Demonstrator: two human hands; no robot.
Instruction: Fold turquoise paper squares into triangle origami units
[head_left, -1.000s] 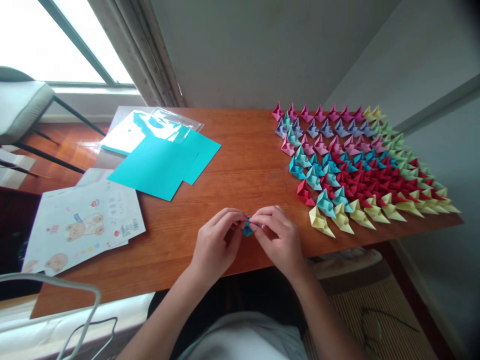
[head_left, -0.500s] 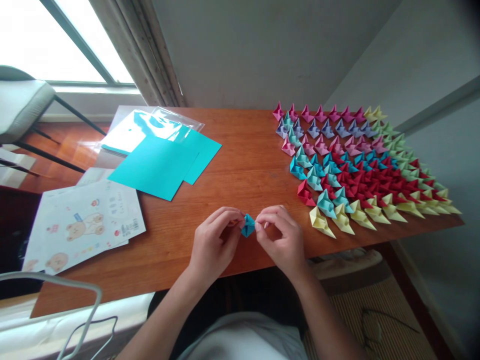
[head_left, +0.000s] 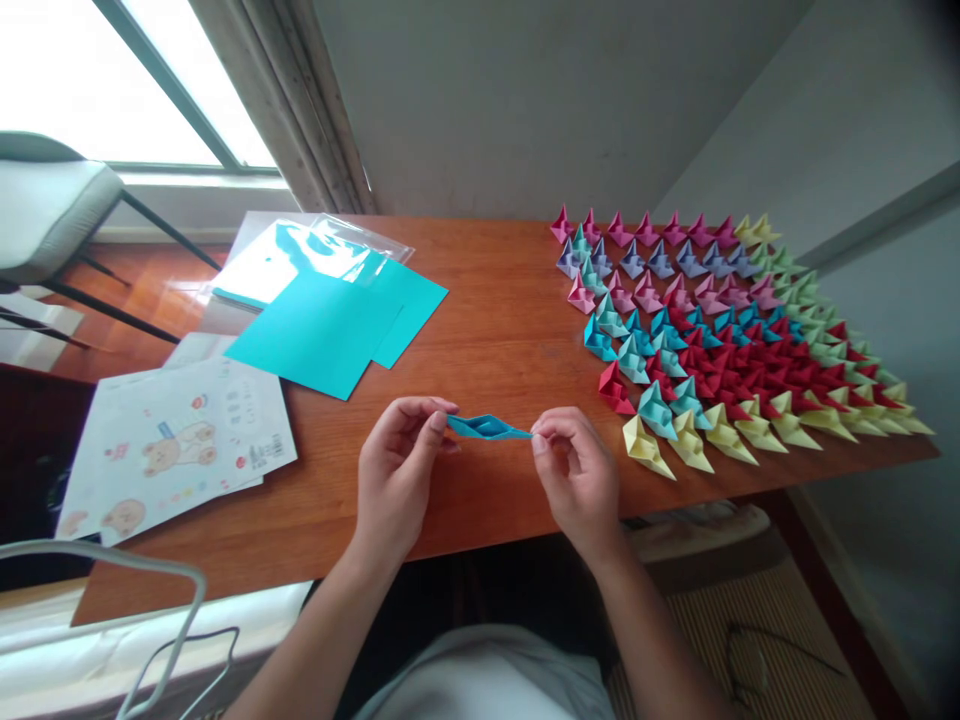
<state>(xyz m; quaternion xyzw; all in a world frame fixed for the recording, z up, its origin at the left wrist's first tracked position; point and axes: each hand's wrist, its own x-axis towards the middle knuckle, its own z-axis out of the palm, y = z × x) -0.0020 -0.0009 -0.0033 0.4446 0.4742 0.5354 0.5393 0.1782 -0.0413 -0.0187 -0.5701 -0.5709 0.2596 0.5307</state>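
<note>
Between my hands a blue folded paper boat (head_left: 487, 428) is stretched out long and narrow above the table's front part. My left hand (head_left: 401, 465) pinches its left tip between thumb and fingers. Its right tip is pinched by my right hand (head_left: 577, 470). To the right stand rows of small folded paper boats, among them yellow boats (head_left: 688, 443) along the front, a dense group of red boats (head_left: 739, 365), and pink boats (head_left: 649, 292) farther back. Teal paper sheets (head_left: 307, 330) lie to the left beyond my left hand.
Clear plastic wrapping (head_left: 360, 245) lies over paper at the back left. Below it are printed bear sheets (head_left: 187, 440). A white cable or tube (head_left: 191, 590) curves at the lower left. A chair (head_left: 56, 215) stands beyond the wooden table (head_left: 495, 340).
The blue paper was compact and close between my fingers; now it is drawn out lengthwise. My hands have moved apart, the left one to the left. The camera view has shifted slightly.
</note>
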